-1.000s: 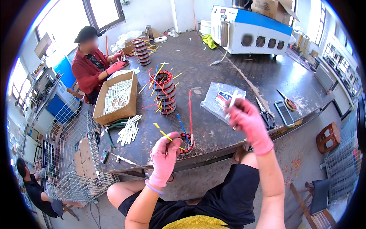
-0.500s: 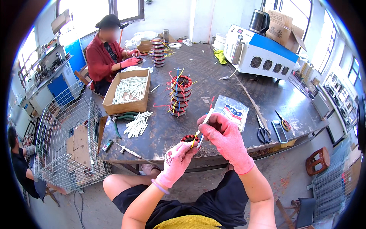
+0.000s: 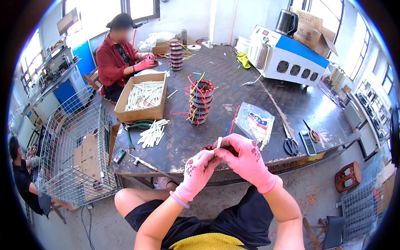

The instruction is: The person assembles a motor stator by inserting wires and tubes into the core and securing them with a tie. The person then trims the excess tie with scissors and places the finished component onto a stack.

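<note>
In pink gloves, my two hands meet at the table's near edge. My left hand pinches with its fingertips at the wire leads of a small wound stator, which is mostly hidden behind the gloves. My right hand is closed on a thin white sleeve tube, whose upper end sticks up between the hands. A red wire and a blue wire rise beyond my right hand. Farther off stands a stack of wound stators with red, yellow and blue leads.
White sleeves fill a cardboard box; a loose pile of sleeves lies nearby. Green-handled pliers, a plastic bag and scissors lie around. A co-worker handles parts at the far left, near another stator stack.
My right hand has come down and closer to my left hand, with the white sleeve lower between them. The gloves now cover more of the stator and its leads.
</note>
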A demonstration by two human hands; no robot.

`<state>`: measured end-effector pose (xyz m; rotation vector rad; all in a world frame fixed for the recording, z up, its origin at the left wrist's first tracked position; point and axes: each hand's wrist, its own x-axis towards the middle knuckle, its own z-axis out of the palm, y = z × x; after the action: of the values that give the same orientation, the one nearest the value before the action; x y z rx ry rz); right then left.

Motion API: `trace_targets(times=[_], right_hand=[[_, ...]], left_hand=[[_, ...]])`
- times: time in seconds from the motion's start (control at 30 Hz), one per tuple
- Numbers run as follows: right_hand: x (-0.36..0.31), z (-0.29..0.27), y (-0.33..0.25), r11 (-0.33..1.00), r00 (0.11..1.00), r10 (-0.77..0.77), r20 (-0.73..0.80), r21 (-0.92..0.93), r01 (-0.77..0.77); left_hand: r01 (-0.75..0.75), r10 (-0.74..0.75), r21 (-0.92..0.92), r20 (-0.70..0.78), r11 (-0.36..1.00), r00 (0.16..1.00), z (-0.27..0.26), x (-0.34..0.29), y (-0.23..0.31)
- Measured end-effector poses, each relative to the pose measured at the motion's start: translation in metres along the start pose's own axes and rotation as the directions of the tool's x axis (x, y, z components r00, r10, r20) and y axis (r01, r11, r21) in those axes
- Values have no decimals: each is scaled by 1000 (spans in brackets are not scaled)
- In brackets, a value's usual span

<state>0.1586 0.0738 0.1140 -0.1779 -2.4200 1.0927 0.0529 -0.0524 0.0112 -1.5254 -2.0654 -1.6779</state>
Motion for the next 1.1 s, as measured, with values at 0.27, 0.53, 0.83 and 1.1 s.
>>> trace_targets(times=[0.27, 0.53, 0.83, 1.1], right_hand=[[-17, 31, 47, 993, 1000, -18, -23, -115, 15], [-34, 85, 114, 955, 991, -68, -119, -295, 30], [-51, 100, 135, 969, 994, 9, -105, -243, -34], [-54, 71, 151, 962, 975, 213, -69, -161, -222]], left_hand=[[178, -180, -315, 23, 932, 983, -29, 24, 22], [13, 26, -190, 200, 982, 980, -14, 63, 25], [303, -303, -521, 89, 798, 949, -12, 47, 11], [102, -137, 169, 210, 980, 968, -1, -6, -56]])
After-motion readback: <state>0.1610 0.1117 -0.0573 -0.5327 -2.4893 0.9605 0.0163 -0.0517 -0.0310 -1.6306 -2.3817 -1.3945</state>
